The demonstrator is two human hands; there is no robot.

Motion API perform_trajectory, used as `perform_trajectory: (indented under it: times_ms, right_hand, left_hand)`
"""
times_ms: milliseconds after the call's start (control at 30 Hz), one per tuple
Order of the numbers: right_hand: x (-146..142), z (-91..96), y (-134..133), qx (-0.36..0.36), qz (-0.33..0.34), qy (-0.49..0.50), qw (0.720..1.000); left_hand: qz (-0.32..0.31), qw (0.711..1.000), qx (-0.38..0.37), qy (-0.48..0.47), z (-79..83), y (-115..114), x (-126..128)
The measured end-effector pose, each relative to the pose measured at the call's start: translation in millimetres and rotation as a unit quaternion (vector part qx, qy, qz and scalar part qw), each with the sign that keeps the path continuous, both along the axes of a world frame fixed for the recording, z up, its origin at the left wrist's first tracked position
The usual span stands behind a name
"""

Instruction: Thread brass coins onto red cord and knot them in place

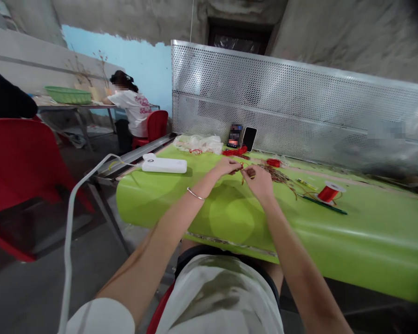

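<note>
in the head view, the left hand (228,167) and right hand (259,180) come close together over the green tabletop (230,222) — the fingertips of both pinching a thin red cord (242,165) between them. taking the hands as the clock's centre, a dark-screened smartphone (250,139) stands at twelve, a crumpled plastic bag (202,144) lies at ten and a white device (164,164) with a cable at nine. brownish cords (277,174) lie at three; farther out, towards four, a spool of red thread (328,192) rests beside a dark green pen (329,206).
</note>
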State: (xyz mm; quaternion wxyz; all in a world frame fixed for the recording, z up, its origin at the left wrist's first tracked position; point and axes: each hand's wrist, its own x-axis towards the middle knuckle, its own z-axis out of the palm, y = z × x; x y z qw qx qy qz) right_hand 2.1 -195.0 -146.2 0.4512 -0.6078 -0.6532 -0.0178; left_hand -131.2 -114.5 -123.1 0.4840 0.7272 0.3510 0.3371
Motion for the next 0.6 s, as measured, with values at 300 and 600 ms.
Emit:
perform_trajectory:
  times_ms: [300,600]
  right_hand:
    - [-1,-1.3,9,-0.015,-0.023,0.068,0.997]
    - [-4,-3.7,3,-0.023,0.010,0.051,0.998]
  left_hand:
    - [-0.023,0.999,0.029,-0.019,-8.0,8,3]
    - [0.000,0.999,0.033,-0.029,-11.2,10,5]
